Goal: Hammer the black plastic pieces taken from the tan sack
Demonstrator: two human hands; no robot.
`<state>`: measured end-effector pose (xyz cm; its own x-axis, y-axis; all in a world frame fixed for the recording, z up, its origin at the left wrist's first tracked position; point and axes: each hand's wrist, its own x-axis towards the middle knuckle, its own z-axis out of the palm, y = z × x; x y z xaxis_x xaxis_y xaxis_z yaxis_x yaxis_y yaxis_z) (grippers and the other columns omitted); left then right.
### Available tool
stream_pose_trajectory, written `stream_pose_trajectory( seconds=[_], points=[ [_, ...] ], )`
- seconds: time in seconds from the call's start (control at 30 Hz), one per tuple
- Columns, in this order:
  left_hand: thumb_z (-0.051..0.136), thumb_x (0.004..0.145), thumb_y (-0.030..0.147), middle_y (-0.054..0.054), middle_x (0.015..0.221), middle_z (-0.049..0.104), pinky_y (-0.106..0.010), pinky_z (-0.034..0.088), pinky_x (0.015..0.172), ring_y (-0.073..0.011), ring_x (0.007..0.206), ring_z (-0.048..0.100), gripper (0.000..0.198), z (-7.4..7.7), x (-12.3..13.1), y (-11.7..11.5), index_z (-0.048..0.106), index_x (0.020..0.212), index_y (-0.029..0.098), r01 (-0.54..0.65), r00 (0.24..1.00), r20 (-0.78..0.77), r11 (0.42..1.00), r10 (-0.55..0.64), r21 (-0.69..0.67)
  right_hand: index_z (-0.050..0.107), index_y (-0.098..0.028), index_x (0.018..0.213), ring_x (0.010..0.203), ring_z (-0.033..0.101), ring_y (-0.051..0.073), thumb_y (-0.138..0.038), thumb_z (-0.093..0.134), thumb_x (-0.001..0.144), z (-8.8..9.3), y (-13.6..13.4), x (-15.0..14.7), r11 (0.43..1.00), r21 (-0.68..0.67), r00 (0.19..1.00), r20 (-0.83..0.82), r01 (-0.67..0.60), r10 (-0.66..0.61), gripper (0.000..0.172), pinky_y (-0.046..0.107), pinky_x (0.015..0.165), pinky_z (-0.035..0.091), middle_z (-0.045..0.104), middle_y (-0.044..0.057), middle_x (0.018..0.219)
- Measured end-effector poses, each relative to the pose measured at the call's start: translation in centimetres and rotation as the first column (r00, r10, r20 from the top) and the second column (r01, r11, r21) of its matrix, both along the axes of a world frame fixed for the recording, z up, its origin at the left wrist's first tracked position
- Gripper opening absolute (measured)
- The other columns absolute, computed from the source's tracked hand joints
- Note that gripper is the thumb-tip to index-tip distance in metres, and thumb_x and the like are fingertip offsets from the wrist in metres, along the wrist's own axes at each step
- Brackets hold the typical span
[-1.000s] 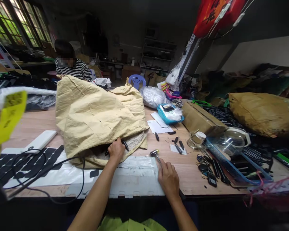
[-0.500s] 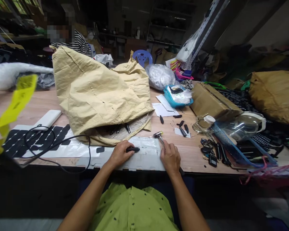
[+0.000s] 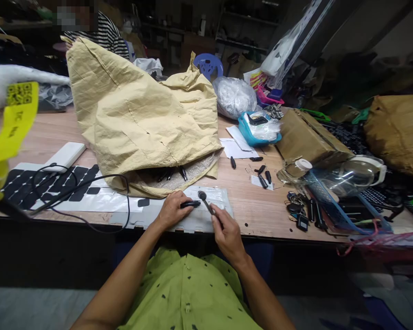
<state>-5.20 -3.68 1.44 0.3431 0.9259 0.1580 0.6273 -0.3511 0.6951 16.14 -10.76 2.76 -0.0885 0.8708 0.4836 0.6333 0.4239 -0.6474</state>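
My left hand point(image 3: 171, 209) is closed on a small black stick-shaped part point(image 3: 190, 204), holding it flat on a white plastic sheet point(image 3: 192, 220) at the table's near edge. My right hand point(image 3: 226, 233) grips the handle of a small hammer point(image 3: 205, 201), whose round head hangs just above the part's right end. Behind them lies a big tan paper sack point(image 3: 141, 114) with its mouth open toward me, and several more black parts point(image 3: 174, 174) show inside it.
A solar panel point(image 3: 48, 185) with a black cable point(image 3: 89, 201) and a white box point(image 3: 66, 156) lie at left. Loose black parts point(image 3: 263, 176), papers, a blue tray point(image 3: 258, 130), a cardboard box point(image 3: 309, 140) and a clear jug point(image 3: 354, 174) crowd the right. A person in stripes point(image 3: 96, 32) sits across the table.
My left hand drew a black part from the sack and set it on the white sheet. My right hand lifted the hammer from the table and swung its head left over the part.
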Motion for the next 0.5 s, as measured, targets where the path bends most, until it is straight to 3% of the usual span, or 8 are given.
stream_pose_trajectory(
  seconds=[0.13, 0.5],
  points=[
    [0.071, 0.084, 0.023, -0.003, 0.086, 0.065, -0.034, 0.047, 0.085, -0.0214, 0.088, 0.06, 0.023, 0.0, -0.2, 0.2, 0.08, 0.105, 0.025, 0.024, 0.999, 0.036, 1.0, -0.023, -0.018, 0.066, -0.023, 0.134, 0.105, 0.072, 0.018, -0.02, 0.047, 0.1, -0.5, -0.8, -0.8, 0.997, -0.034, 0.997, -0.016, -0.073, 0.073, 0.039, 0.029, 0.09, 0.059, 0.075, 0.008, 0.112],
    [0.067, 0.085, 0.02, -0.002, 0.081, 0.063, -0.033, 0.047, 0.083, -0.0195, 0.083, 0.058, 0.019, 0.4, -0.5, 0.4, 0.081, 0.096, 0.026, 0.05, 0.998, 0.048, 0.997, -0.047, -0.066, 0.065, -0.024, 0.135, 0.091, 0.072, 0.016, -0.02, 0.044, 0.101, -0.7, -1.1, -1.4, 0.994, -0.065, 0.994, 0.054, -0.087, 0.09, 0.04, 0.026, 0.082, 0.06, 0.075, 0.007, 0.1]
  ],
)
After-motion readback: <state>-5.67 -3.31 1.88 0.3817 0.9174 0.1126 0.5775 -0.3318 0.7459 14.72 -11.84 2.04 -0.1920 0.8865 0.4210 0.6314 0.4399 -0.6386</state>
